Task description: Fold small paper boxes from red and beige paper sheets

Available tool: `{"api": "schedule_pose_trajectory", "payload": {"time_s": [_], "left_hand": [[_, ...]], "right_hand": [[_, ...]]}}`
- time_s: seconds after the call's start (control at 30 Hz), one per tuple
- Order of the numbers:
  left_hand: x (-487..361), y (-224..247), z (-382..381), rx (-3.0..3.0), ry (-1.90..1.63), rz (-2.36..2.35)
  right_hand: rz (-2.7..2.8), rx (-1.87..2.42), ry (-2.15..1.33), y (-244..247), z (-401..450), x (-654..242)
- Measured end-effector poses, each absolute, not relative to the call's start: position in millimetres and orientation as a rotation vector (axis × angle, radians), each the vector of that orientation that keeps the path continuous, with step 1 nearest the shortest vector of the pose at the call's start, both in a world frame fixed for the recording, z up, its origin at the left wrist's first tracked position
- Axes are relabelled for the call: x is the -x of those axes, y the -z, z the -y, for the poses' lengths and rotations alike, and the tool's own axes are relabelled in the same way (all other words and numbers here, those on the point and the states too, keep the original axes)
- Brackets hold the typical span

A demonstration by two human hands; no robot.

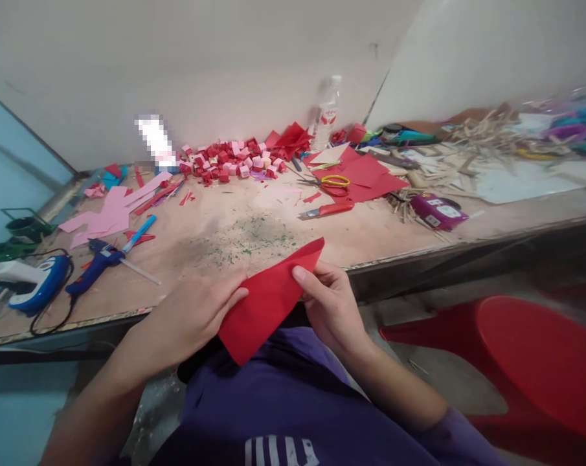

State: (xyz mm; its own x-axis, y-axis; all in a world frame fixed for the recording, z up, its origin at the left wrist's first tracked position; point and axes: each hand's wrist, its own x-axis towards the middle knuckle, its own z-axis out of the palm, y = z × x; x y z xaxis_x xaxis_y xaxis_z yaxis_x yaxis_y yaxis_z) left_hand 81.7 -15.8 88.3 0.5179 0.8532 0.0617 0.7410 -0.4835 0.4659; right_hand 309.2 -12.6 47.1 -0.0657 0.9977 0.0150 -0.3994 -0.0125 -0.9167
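Observation:
Both hands hold a piece of red paper (263, 304) over my lap, just off the table's front edge. The paper is tilted, with its upper corner pointing to the right. My left hand (208, 304) pinches its left side, thumb on top and fingers partly hidden. My right hand (329, 298) grips the right side near the upper corner, with the thumb on the front face and the other fingers behind. Beyond the paper, green specks (254, 239) are scattered on the tabletop (195, 220).
At the back lie small red and pink paper cubes (232, 162) and a bottle (327, 113). Yellow-handled scissors (334, 184) and a red-handled cutter (329, 209) lie near red sheets (370, 175). A blue glue gun (96, 262) is at left, a red stool (540, 349) at right.

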Motion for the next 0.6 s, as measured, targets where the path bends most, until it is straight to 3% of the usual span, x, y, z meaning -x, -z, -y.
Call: {"api": "schedule_pose_trajectory", "payload": {"time_s": [0.37, 0.6], "left_hand": [[-95, -77, 14, -2.4, -0.476, -1.398], [-92, -73, 11, -2.432, -0.405, -1.378]], "right_hand": [[0.889, 0.927, -1.283, -31, 12, -302], [0.892, 0.89, -1.372, -34, 11, -308]]}}
